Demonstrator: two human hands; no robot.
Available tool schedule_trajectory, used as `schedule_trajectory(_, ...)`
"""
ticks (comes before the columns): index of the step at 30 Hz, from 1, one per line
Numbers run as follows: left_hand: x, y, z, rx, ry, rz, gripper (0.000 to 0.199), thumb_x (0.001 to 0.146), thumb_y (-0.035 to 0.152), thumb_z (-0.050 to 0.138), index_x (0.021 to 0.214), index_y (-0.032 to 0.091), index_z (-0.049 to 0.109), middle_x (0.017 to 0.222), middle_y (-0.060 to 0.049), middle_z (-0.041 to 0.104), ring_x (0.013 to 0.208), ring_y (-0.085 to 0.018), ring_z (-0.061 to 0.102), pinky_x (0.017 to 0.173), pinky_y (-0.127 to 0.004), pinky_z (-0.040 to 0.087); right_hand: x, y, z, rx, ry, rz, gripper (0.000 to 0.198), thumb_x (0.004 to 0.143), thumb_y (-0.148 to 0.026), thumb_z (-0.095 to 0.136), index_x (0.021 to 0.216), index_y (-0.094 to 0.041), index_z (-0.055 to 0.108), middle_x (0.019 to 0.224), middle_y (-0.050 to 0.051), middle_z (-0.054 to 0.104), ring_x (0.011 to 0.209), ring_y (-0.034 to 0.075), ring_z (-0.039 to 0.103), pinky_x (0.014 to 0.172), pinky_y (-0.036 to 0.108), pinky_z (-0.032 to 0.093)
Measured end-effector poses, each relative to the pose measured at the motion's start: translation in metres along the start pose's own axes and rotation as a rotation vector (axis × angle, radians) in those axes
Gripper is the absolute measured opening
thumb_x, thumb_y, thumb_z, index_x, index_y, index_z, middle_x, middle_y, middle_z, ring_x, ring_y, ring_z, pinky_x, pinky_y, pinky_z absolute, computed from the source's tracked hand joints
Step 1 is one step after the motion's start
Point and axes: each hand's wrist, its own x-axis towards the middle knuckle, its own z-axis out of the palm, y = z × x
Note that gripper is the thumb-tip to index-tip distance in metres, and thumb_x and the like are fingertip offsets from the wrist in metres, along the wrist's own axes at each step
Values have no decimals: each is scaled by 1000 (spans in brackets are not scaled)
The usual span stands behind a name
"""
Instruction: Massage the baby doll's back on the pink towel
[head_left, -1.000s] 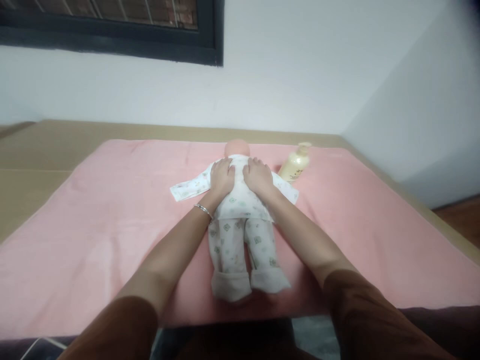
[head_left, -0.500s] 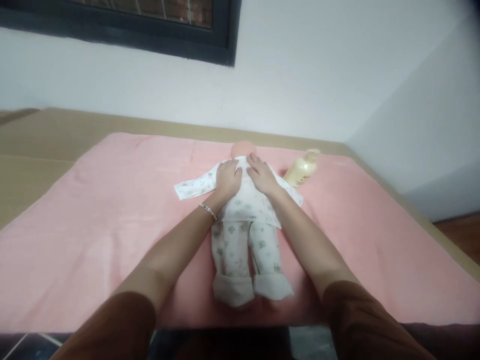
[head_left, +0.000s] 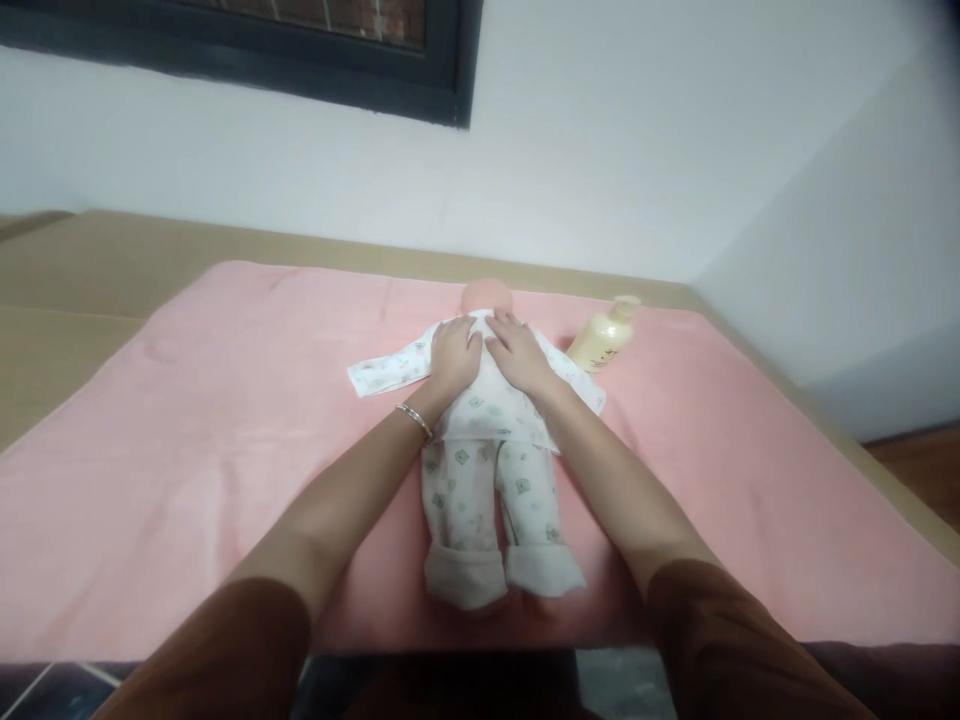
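A baby doll point(head_left: 487, 294) lies on a pink blanket point(head_left: 247, 420), its head toward the wall. It wears a white long-sleeved top point(head_left: 487, 405) with small green prints and matching trousers point(head_left: 469, 495) with turned-up cuffs. My left hand point(head_left: 455, 355) rests flat on the upper left of the top, fingers pointing toward the head. On the upper right, my right hand point(head_left: 519, 355) lies flat with its fingers a little apart. Between the hands a strip of white cloth shows. The doll's face is not visible.
A pale yellow pump bottle point(head_left: 602, 338) leans or lies beside the doll's right-hand sleeve. The blanket covers a tan surface point(head_left: 142, 245) that borders a white wall point(head_left: 570, 180). A dark-framed window point(head_left: 375, 80) sits above at the left.
My right hand has shifted slightly left, toward the middle of the doll's top. My left hand stays in nearly the same place. The view has tilted very slightly.
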Motion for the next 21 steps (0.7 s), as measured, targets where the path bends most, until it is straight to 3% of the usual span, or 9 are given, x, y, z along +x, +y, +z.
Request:
schedule_trajectory(3,0,1,0,1,-11,-17,43,97,25,39,130,13,64,138,-11,65,130,-27,56,119,-42,38,4,7,-1,-27,19,111,63,102,-40,27,156,-8,34,166,17,27,157,31,22,128,54,15)
schedule_trajectory(7,0,0,0,-48,3,-29,43,95,24,40,129,14,64,137,-11,66,130,-27,56,118,-43,39,-5,-11,3,-169,40,239,68,102,-40,27,155,2,31,162,26,31,154,36,26,126,56,17)
schedule_trajectory(9,1,-1,1,-75,13,-31,42,94,23,41,127,14,66,136,-11,67,128,-27,57,117,-44,40,-12,-22,6,-208,44,195,67,101,-37,30,155,3,30,162,28,29,154,38,26,125,57,19)
schedule_trajectory(11,1,-3,0,-116,23,-34,41,92,22,41,123,15,67,133,-11,68,124,-27,59,115,-44,42,-15,-29,8,-206,31,64,64,98,-30,35,155,0,33,164,26,26,155,39,23,126,58,19)
schedule_trajectory(16,1,-4,-3,-226,32,-7,37,92,19,35,102,19,71,111,-10,75,107,-25,65,104,-42,49,-8,-19,3,-32,-75,-268,67,89,-18,37,156,-10,38,164,10,35,156,25,26,131,51,12)
schedule_trajectory(21,2,-4,-1,-190,42,-1,39,91,19,39,116,16,69,123,-11,71,117,-26,63,110,-43,46,5,3,-2,5,-65,-199,60,98,-32,35,155,-16,41,167,7,27,158,29,19,129,57,11)
